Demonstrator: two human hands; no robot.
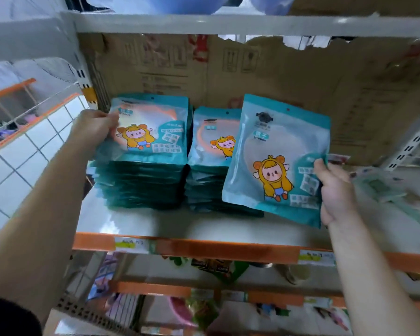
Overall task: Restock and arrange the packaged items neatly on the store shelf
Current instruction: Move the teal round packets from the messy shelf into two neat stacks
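**One pouch in hand, two stacks to keep square**

Head view: your right hand is closed on the lower right edge of a teal pouch, thumb on the front, holding it tilted in the air just in front of the right stack. Your left hand grips the left edge of the top pouch of the left stack, fingers curled around it. Both stacks sit side by side on the shelf, well back from its orange lip.

You look to be mid-restock: the held pouch most likely goes flat on the shorter right stack. That calls for levelling it and lining its edges with those beneath while your left hand steadies the taller pile.

The held pouch hides much of the right stack. The packets at far right are too blurred to identify, and the print on the cardboard backing is unreadable.
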